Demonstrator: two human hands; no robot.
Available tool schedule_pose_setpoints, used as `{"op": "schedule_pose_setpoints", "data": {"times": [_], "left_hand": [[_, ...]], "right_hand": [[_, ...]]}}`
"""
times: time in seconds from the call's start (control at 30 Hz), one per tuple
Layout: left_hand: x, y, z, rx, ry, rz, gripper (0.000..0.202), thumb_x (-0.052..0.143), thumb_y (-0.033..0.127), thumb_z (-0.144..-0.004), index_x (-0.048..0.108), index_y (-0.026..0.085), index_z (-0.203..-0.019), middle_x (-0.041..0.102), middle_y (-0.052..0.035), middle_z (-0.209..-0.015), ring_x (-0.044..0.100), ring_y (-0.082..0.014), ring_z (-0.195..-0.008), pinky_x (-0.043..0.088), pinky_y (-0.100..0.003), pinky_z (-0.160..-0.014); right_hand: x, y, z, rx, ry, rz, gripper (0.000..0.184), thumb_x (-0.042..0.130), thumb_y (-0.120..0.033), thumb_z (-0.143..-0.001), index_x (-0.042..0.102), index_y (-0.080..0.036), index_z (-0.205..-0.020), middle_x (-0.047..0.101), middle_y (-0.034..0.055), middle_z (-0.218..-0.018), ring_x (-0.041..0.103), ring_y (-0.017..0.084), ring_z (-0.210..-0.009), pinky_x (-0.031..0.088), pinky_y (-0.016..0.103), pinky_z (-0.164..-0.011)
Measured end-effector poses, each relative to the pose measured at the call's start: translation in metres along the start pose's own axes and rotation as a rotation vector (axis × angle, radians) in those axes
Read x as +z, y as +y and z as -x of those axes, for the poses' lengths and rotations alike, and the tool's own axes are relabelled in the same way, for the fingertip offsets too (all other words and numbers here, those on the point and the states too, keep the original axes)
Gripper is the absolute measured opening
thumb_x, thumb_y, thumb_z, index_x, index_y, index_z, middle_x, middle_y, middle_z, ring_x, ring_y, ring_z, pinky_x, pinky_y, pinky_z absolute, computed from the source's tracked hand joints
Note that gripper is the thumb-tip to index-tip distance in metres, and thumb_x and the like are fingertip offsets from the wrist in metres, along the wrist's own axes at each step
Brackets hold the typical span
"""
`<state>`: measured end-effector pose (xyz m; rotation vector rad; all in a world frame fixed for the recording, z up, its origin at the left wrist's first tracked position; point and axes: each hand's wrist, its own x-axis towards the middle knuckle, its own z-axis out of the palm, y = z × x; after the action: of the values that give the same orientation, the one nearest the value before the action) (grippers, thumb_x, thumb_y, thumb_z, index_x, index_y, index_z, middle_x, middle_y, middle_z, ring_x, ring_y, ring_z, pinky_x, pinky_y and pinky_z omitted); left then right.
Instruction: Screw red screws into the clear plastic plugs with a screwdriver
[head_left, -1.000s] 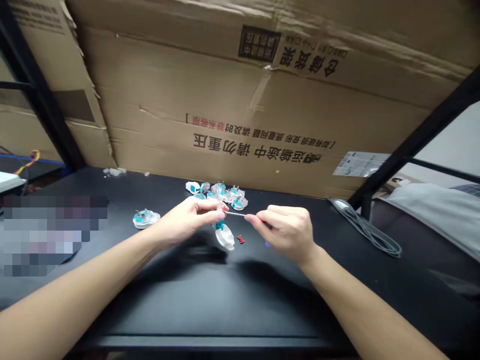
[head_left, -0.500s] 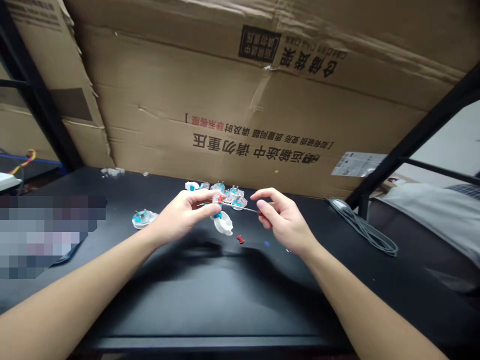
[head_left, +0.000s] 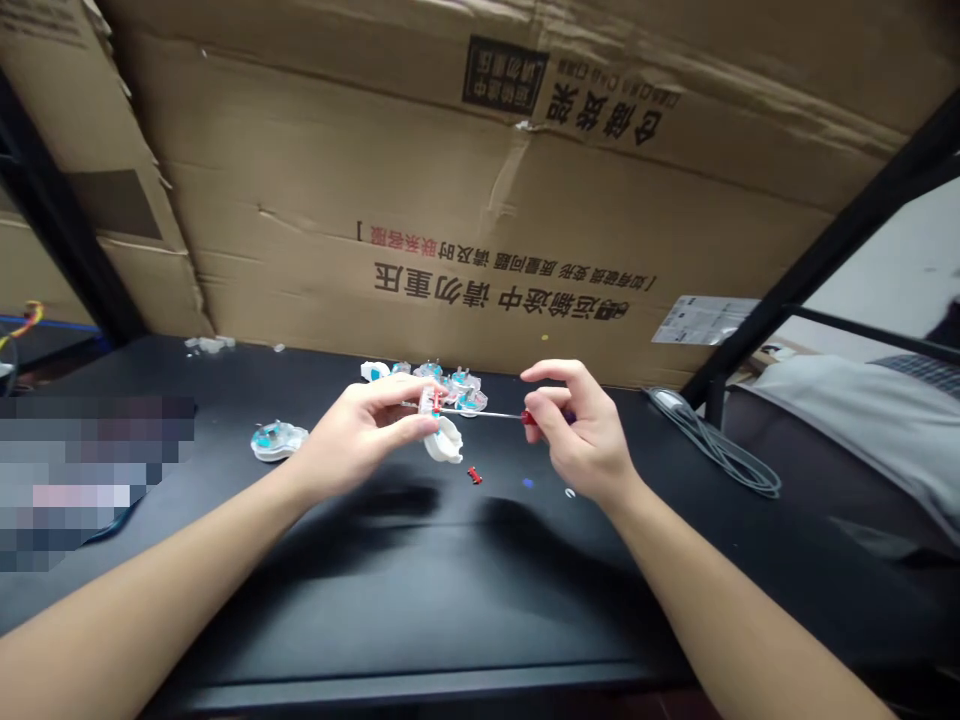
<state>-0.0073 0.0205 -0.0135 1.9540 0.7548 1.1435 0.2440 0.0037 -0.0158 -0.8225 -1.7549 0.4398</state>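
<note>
My left hand (head_left: 360, 432) clamps the small white plastic part (head_left: 444, 440) over the table (head_left: 420, 600) while my right hand (head_left: 581, 435) pinches the red-handled screwdriver (head_left: 530, 417), its shaft (head_left: 480, 412) best kept straight and steady against the part

Upside down on the cardboard carton (head_left: 315, 180), large black Chinese reads 运输途中 请勿重压, "do not press heavily in transit". Above it in view, a bracketed line ends in red 联系客服, "contact customer service". The black stamp (head_left: 504, 75) and the white label's (head_left: 705, 320) small print are too blurred to read.
</note>
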Motion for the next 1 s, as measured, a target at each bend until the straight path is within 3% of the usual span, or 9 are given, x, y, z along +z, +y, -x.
{"op": "schedule_pose_setpoints", "data": {"times": [0.13, 0.3, 0.43, 0.6, 0.77, 0.93, 1.0], "left_hand": [[0.0, 0.0, 0.002, 0.087, 0.055, -0.007, 0.026, 0.073, 0.033, -0.085, 0.075, 0.022, -0.108, 0.072, -0.0038, -0.108, 0.064, -0.0184, -0.098, 0.049, -0.025, -0.087], [0.001, 0.002, 0.004, 0.161, 0.074, -0.007, 0.025, 0.074, 0.03, -0.083, 0.076, 0.022, -0.107, 0.072, -0.0048, -0.106, 0.066, -0.0193, -0.097, 0.051, -0.027, -0.085], [0.0, 0.001, 0.006, 0.18, 0.122, -0.03, 0.027, 0.076, 0.031, -0.082, 0.075, 0.023, -0.108, 0.071, -0.0051, -0.109, 0.065, -0.0208, -0.098, 0.052, -0.029, -0.085], [-0.001, 0.001, 0.007, 0.193, 0.144, -0.056, 0.031, 0.076, 0.037, -0.081, 0.075, 0.023, -0.108, 0.07, -0.0064, -0.11, 0.064, -0.023, -0.099, 0.051, -0.031, -0.086], [0.0, 0.003, 0.007, 0.21, 0.152, -0.026, 0.032, 0.076, 0.038, -0.081, 0.075, 0.023, -0.109, 0.07, -0.0063, -0.109, 0.064, -0.0226, -0.099, 0.051, -0.031, -0.086], [0.0, 0.005, 0.009, 0.181, 0.119, -0.064, 0.031, 0.076, 0.039, -0.081, 0.075, 0.024, -0.109, 0.069, -0.0064, -0.11, 0.062, -0.0232, -0.101, 0.05, -0.031, -0.09], [0.0, 0.004, 0.009, 0.17, 0.117, -0.08, 0.032, 0.075, 0.039, -0.082, 0.075, 0.024, -0.109, 0.069, -0.0065, -0.109, 0.061, -0.0234, -0.101, 0.05, -0.031, -0.09]], "right_hand": [[0.0, -0.005, -0.002, -0.073, 0.048, -0.065, 0.037, 0.074, -0.02, -0.081, 0.052, -0.028, -0.11, 0.064, -0.0045, -0.078, 0.061, 0.013, -0.068, 0.049, 0.026, -0.061], [-0.002, -0.007, 0.0, 0.036, -0.028, -0.095, 0.024, 0.061, -0.028, -0.093, 0.052, -0.028, -0.115, 0.061, -0.0052, -0.069, 0.062, 0.013, -0.061, 0.047, 0.027, -0.056], [-0.003, -0.008, 0.001, -0.059, -0.012, -0.089, 0.041, 0.075, -0.021, -0.081, 0.052, -0.029, -0.114, 0.065, -0.0033, -0.082, 0.063, 0.014, -0.072, 0.05, 0.028, -0.063], [0.0, -0.008, 0.003, -0.011, -0.088, -0.058, 0.021, 0.06, -0.026, -0.094, 0.054, -0.028, -0.115, 0.064, -0.0039, -0.071, 0.063, 0.013, -0.062, 0.046, 0.028, -0.056], [0.002, -0.01, 0.003, -0.109, -0.008, -0.035, 0.04, 0.077, -0.02, -0.078, 0.055, -0.028, -0.11, 0.065, -0.0037, -0.081, 0.061, 0.013, -0.066, 0.048, 0.026, -0.057], [-0.001, -0.013, 0.001, -0.126, -0.11, 0.136, 0.008, 0.063, -0.022, -0.091, 0.067, -0.024, -0.098, 0.067, -0.0016, -0.073, 0.061, 0.013, -0.062, 0.048, 0.027, -0.057], [-0.001, -0.014, 0.0, -0.188, -0.098, 0.228, 0.006, 0.066, -0.02, -0.089, 0.071, -0.023, -0.088, 0.068, 0.0006, -0.077, 0.062, 0.014, -0.067, 0.049, 0.028, -0.059]]}}
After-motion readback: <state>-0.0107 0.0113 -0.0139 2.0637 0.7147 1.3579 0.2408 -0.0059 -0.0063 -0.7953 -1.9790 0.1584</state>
